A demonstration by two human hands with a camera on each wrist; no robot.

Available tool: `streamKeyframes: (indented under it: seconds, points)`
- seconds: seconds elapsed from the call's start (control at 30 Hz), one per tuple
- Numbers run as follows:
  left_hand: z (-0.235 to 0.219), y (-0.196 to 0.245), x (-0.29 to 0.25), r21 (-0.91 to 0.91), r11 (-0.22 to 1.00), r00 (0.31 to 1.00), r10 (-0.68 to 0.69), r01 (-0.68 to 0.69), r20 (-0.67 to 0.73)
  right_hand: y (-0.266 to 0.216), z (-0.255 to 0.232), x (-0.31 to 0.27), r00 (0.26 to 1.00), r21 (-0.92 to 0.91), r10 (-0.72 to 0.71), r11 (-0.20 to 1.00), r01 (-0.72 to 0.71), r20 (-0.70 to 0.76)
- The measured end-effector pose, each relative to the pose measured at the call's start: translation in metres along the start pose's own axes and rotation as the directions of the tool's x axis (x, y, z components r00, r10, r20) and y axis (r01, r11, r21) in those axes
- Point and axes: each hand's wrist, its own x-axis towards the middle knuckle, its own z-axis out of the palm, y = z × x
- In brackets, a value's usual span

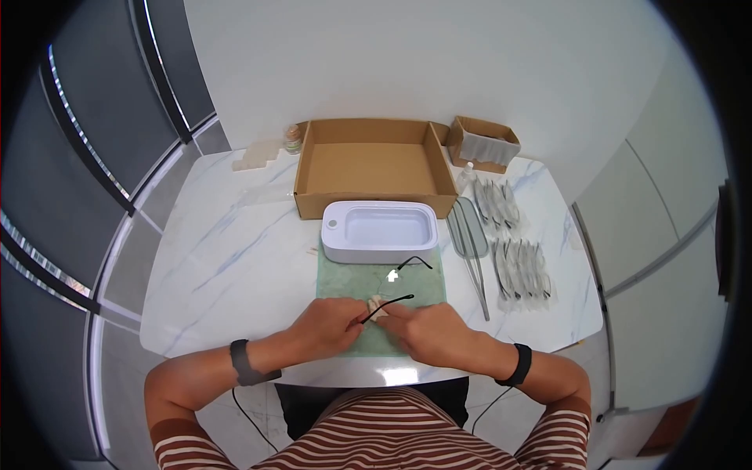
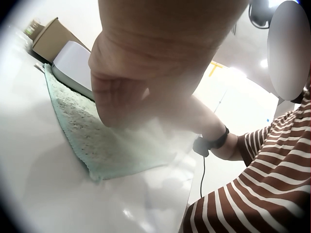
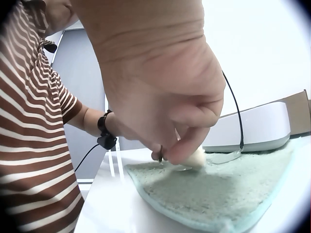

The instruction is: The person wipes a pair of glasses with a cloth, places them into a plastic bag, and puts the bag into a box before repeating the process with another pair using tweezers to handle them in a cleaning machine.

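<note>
A pair of glasses with thin dark temples [image 1: 398, 298] is between the two hands, low over a pale green towel [image 1: 333, 283]. My left hand [image 1: 337, 323] grips the glasses near one temple, its fingers curled. A cream cloth [image 3: 196, 159] is pinched in my right hand [image 3: 165, 92], against the glasses. One clear lens [image 3: 224, 158] shows past the fingers in the right wrist view, with a dark temple [image 3: 237, 107] rising from it. The left wrist view shows my left hand [image 2: 129, 82] from behind, hiding what it holds.
A white basin-shaped device [image 1: 380, 254] stands behind the towel, with an open cardboard box [image 1: 376, 205] beyond it. To the right lie long metal tweezers [image 1: 475, 282], a grey-green tray and several bagged glasses [image 1: 521, 270]. A smaller box [image 1: 489, 166] stands back right.
</note>
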Motion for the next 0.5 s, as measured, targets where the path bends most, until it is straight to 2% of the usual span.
streamKeyframes:
  seconds: [0.03,0.13,0.17,0.27,0.3,0.4,0.47,0.5]
  points:
    - [-0.001,0.001,-0.001,0.016,1.0,1.0,-0.016,0.016,0.012,0.003,-0.003,-0.003,1.0,0.001,-0.004,1.0,0.004,-0.001]
    - [0.001,-0.004,-0.004,0.002,1.0,0.999,-0.012,0.012,-0.044,0.014,-0.014,-0.016,0.983,0.088,0.09,0.993,-0.076,-0.161]
    - [0.001,-0.006,-0.005,0.002,1.0,0.999,-0.012,0.012,-0.044,0.019,-0.014,-0.02,0.983,0.088,0.089,0.993,-0.076,-0.16]
    - [0.002,-0.012,-0.004,0.112,0.993,0.996,0.045,-0.036,-0.083,0.028,-0.016,-0.03,0.947,0.078,0.236,0.971,-0.224,-0.217]
    - [0.004,-0.013,-0.004,0.128,0.99,0.993,0.067,-0.054,-0.1,0.03,-0.016,-0.032,0.946,0.075,0.237,0.971,-0.226,-0.222]
    - [0.005,-0.016,0.0,0.159,0.983,0.99,0.104,-0.087,-0.1,0.037,-0.017,-0.033,0.947,0.034,0.251,0.968,-0.249,-0.199]
    - [0.005,-0.018,0.003,0.172,0.98,0.989,0.119,-0.103,-0.084,0.039,-0.02,-0.031,0.93,0.064,0.364,0.931,-0.36,-0.059]
    - [0.005,-0.019,0.004,0.221,0.971,0.991,0.114,-0.095,-0.074,0.041,-0.019,-0.031,0.929,0.063,0.365,0.93,-0.361,-0.062]
